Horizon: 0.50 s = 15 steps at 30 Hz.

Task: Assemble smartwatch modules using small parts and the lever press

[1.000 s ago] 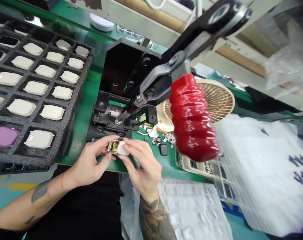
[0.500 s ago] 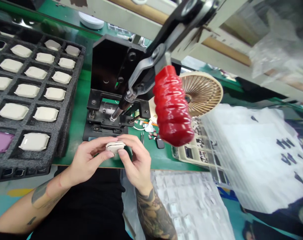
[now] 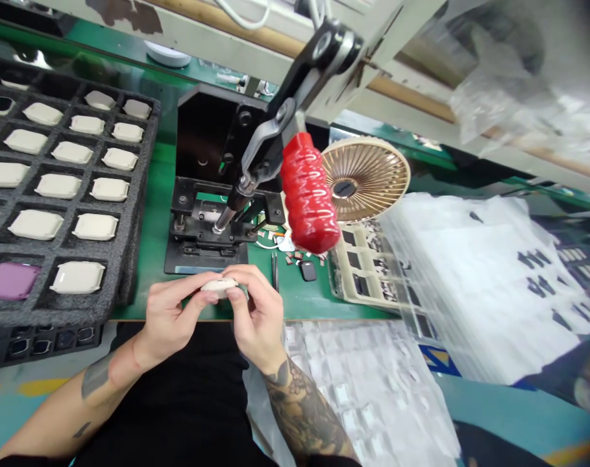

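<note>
A small cream-coloured case (image 3: 219, 286) is held between both hands, low in front of a black press fixture (image 3: 202, 243). My left hand (image 3: 172, 318) pinches its left end between thumb and fingers. On its right end, my right hand (image 3: 258, 316) grips in the same way, thumb on the near side. The case's narrow side faces up. Above and to the right of the hands is the red ribbed handle (image 3: 310, 194) of the press lever.
On the left, a dark foam tray (image 3: 124, 237) holds several cream cases and a purple one (image 3: 11, 280). Right of the press are tweezers (image 3: 274, 271), a black square part (image 3: 307, 270), a round fan (image 3: 367, 178), a parts box (image 3: 338, 285) and white sheets (image 3: 470, 285).
The view has shifted, and the press handle and fan appear farther left. Both hands still hold the case, which is now tilted so that less of its face shows.
</note>
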Motion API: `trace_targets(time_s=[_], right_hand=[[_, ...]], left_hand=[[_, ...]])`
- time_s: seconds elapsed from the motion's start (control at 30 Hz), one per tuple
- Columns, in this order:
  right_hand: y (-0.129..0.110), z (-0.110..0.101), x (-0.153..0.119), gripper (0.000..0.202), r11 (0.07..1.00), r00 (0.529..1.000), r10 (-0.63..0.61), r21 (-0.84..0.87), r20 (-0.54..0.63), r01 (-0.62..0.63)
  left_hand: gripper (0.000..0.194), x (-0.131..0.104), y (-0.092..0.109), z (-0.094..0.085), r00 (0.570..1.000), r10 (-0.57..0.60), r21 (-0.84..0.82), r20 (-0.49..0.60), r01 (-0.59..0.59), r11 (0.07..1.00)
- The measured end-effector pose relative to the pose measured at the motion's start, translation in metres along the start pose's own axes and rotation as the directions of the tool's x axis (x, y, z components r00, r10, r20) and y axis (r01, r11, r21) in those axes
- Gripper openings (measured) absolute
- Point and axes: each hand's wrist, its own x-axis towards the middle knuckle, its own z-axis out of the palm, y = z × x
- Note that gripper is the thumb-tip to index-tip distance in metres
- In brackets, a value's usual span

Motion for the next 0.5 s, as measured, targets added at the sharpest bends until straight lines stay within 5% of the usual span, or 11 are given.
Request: trace_targets(time_s=[0.23, 0.37, 0.43, 0.5], right_hand=[[-0.002, 0.001, 0.01, 0.01, 0.991, 0.995, -0.092, -0.098, 0.038, 0.095], [-0.007, -0.02, 0.032, 0.002, 0.961, 0.983, -0.179, -0.204, 0.049, 0.186], [-0.01, -0.036, 0.058, 0.012, 0.888, 0.915, -0.384, -0.32, -0.12, 0.331], [-0.014, -0.047, 0.089, 0.043, 0.802, 0.815, -0.533, -0.443, -0.228, 0.401]], left_hand=[[0.025, 0.006, 0.001, -0.001, 0.987, -0.15, -0.154, 0.052, 0.156, 0.976], [0.032, 0.007, 0.0, 0.002, 0.968, -0.243, -0.324, 0.059, 0.248, 0.913], [0.035, 0.009, 0.0, 0.004, 0.953, -0.301, -0.414, 0.04, 0.29, 0.863], [0.039, 0.012, 0.001, 0.005, 0.935, -0.351, -0.468, 0.051, 0.333, 0.818]])
